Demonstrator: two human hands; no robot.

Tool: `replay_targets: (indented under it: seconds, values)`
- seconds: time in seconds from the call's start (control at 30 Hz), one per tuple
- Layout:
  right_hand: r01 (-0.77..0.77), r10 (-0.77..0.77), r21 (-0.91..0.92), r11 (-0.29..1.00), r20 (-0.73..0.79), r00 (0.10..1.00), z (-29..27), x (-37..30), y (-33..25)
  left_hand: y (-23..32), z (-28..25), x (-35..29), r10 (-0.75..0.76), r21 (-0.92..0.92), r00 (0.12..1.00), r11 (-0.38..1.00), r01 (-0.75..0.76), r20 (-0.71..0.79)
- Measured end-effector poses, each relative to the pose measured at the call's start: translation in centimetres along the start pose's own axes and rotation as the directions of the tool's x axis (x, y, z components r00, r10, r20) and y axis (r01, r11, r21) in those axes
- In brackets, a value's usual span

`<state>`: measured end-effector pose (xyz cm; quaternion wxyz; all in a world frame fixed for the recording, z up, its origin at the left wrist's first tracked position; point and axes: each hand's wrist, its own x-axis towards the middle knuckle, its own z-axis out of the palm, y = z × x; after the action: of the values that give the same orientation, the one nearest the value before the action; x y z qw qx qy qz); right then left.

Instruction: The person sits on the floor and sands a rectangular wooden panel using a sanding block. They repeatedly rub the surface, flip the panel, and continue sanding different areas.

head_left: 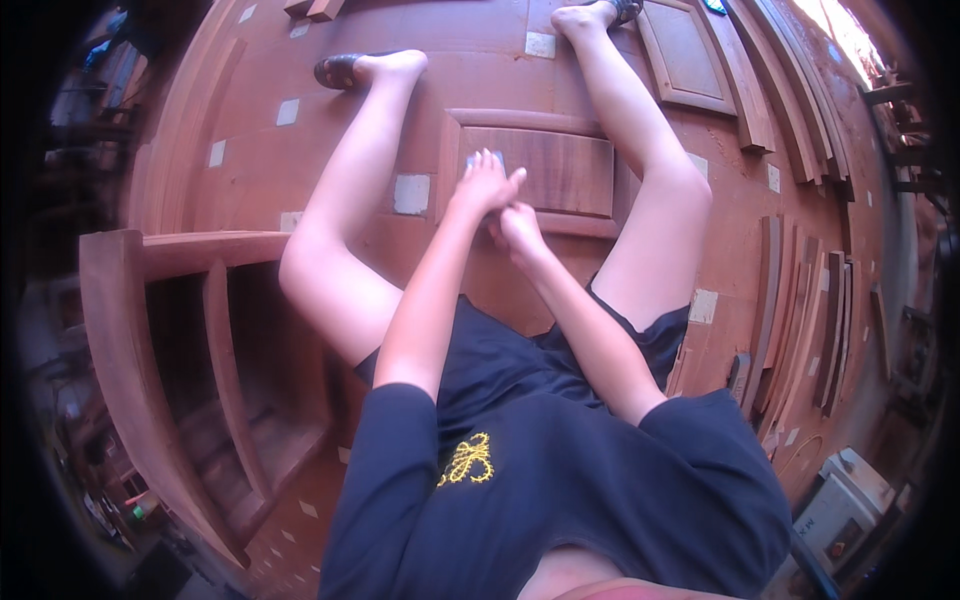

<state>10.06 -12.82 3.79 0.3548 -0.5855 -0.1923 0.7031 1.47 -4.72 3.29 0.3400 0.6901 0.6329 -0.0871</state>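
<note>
A framed wooden panel (560, 172), like a cabinet door with a raised centre, lies flat on the floor between my legs. My left hand (487, 187) is over its left side, fingers extended and thumb apart. Under those fingertips a small blue-grey pad (498, 158) shows at the edges; most of it is covered. Just behind and to the right, my right hand (519, 228) is closed near the panel's near edge, close to the left wrist. Whatever the right fingers hold, if anything, is hidden.
A wooden cabinet frame (225, 370) stands at my left. Another framed panel (685, 55) lies beyond my right leg. Long boards (775, 75) are at the far right, with shorter wooden strips (790, 310) nearer. A pale box-shaped machine (842, 500) sits at the lower right.
</note>
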Motion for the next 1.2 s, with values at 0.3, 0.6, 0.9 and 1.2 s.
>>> replay_targets:
  seconds: [0.3, 0.6, 0.9, 1.2]
  values:
    - [0.132, -0.133, 0.049, 0.99, 0.016, 0.991, -0.7, -3.3, -3.5, 1.2, -0.5, -0.4, 0.133, -0.39, 0.973, 0.919, -0.05, 0.19]
    - [-0.103, 0.103, 0.135, 0.985, 0.002, 0.995, -2.5, -3.5, 1.6, -0.7, 2.2, -2.7, 0.122, -0.367, 0.99, 0.926, -0.09, 0.065]
    - [0.179, -0.142, 0.283, 0.942, -0.145, 0.979, -4.3, 6.2, 0.8, 2.1, 1.2, -6.0, 0.23, -0.432, 0.963, 0.861, -0.27, -0.142]
    - [0.153, -0.127, 0.417, 0.896, -0.088, 0.988, -2.4, 2.0, 3.1, 4.2, 3.5, -5.0, 0.093, -0.247, 0.976, 0.959, -0.142, -0.199]
